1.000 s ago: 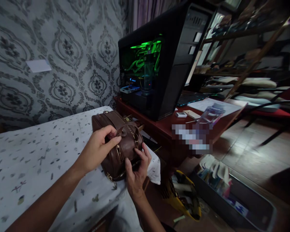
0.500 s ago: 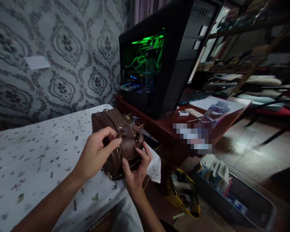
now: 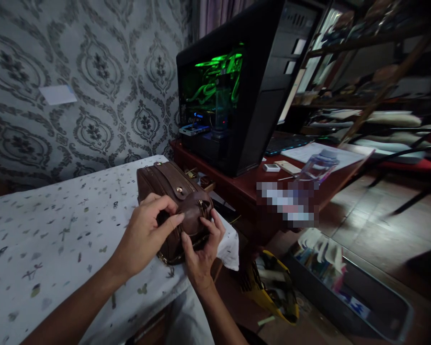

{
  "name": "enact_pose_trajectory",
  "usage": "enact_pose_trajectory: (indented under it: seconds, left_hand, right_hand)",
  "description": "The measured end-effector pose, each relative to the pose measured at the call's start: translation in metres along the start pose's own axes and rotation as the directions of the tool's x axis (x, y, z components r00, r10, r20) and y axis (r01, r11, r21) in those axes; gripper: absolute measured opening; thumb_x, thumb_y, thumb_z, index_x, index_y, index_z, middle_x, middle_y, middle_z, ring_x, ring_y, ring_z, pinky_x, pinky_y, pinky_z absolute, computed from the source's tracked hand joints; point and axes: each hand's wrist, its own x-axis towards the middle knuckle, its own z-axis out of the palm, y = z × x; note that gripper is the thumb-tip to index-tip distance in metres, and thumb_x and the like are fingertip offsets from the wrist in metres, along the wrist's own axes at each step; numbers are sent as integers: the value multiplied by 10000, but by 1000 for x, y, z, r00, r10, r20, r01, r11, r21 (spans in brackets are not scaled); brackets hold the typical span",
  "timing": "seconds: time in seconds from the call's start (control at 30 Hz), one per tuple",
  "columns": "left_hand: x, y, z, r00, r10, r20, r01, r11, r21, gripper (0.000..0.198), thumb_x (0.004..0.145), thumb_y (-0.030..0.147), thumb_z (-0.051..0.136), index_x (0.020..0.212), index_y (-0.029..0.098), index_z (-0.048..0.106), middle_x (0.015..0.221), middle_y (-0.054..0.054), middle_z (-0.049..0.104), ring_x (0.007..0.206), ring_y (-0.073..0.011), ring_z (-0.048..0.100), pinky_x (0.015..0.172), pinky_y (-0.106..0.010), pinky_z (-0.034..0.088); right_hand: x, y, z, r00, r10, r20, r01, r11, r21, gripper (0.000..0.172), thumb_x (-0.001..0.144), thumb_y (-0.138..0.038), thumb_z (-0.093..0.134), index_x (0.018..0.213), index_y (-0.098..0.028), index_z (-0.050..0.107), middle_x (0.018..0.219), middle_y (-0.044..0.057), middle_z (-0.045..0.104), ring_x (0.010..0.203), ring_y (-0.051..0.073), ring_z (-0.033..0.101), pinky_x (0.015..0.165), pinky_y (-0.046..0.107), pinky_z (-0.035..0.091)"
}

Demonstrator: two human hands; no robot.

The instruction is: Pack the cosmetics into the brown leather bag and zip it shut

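Observation:
A brown leather bag with a strap, brass studs and gold zips lies on the white patterned cloth, near its right edge. My left hand pinches the zip area at the left of the bag's end pocket with thumb and index finger; the exact piece held is hidden under the fingertips. Around the right side of the same pocket curls my right hand, its thumb on the near face and its fingers on the far side, gripping the bag.
A black computer case with green lights stands on the red-brown desk, with a clear bottle and papers. Below are a yellow-black bag and a grey bin. Patterned wall behind.
My left hand has shifted slightly to the right, and the stud at the end of the strap now shows more fully. My right hand stays almost in place.

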Motion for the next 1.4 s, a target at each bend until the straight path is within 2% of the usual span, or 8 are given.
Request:
enact_pose_trajectory:
  seconds: [0.4, 0.6, 0.67, 0.77, 0.87, 1.0, 1.13, 1.4]
  left_hand:
    - [-3, 0, -1, 997, 65, 34, -67, 997, 38, 166, 872, 341, 581, 786, 210, 634, 875, -27, 547, 847, -183, 533, 642, -267, 408]
    - [2, 4, -3, 998, 49, 49, -54, 991, 119, 155, 886, 341, 547, 841, 214, 622, 891, -31, 552, 800, -188, 536, 635, -292, 432]
    - [7, 6, -3, 996, 84, 17, -86, 981, 172, 113, 862, 266, 563, 941, 212, 622, 921, -33, 575, 840, -199, 551, 709, -321, 458]
    - [19, 13, 1, 981, 190, -40, -174, 953, 247, 296, 825, 160, 590, 1116, 210, 600, 999, -39, 623, 990, -233, 562, 857, -374, 461]
    - [33, 19, 10, 959, 283, 0, -272, 921, 277, 267, 840, 145, 627, 1098, 214, 620, 1042, -31, 667, 1039, -235, 557, 908, -378, 452]
    - [45, 25, 21, 956, 284, 75, -292, 896, 334, 114, 852, 167, 677, 942, 225, 637, 928, 1, 686, 943, -215, 578, 828, -344, 456]
    - [50, 24, 23, 959, 267, 90, -281, 886, 369, 95, 854, 215, 696, 833, 224, 603, 857, 11, 670, 888, -210, 596, 755, -319, 429]
    - [49, 19, 23, 983, 181, 25, -183, 970, 159, 136, 885, 285, 606, 778, 211, 568, 707, 51, 637, 662, -138, 580, 648, -273, 370]
  right_hand:
    - [-1, 5, 0, 1000, -8, 2, 8, 1000, 1, 387, 949, -452, 605, 1257, -235, 516, 1445, 150, 443, 1355, 309, 445, 1062, 577, 423]
    - [-1, 2, -1, 1000, -17, -4, 17, 999, 41, 389, 955, -431, 601, 1280, -236, 513, 1455, 145, 444, 1371, 304, 433, 1072, 560, 421]
    - [-1, 2, -1, 1000, -21, -1, 21, 998, 54, 373, 964, -394, 587, 1294, -237, 510, 1464, 144, 440, 1380, 299, 430, 1078, 559, 419]
    - [-2, 1, -1, 1000, -18, -4, 18, 998, 63, 324, 985, -317, 535, 1299, -239, 516, 1471, 142, 439, 1385, 290, 434, 1082, 560, 419]
    - [-3, 1, -1, 1000, -20, -9, 20, 998, 59, 319, 985, -279, 525, 1301, -239, 517, 1476, 141, 437, 1396, 287, 427, 1083, 556, 426]
    - [-4, 3, -1, 1000, -9, -23, 10, 999, 40, 360, 977, -288, 539, 1328, -230, 484, 1458, 155, 457, 1379, 299, 449, 1059, 567, 453]
    - [-5, 5, 0, 998, -26, -59, 29, 999, 44, 346, 970, -300, 550, 1305, -230, 502, 1438, 158, 467, 1342, 309, 488, 1025, 571, 485]
    - [-6, 7, -1, 996, -80, -40, 81, 996, 36, 379, 965, -235, 573, 1341, -258, 538, 1472, 136, 426, 1373, 290, 452, 1054, 565, 477]
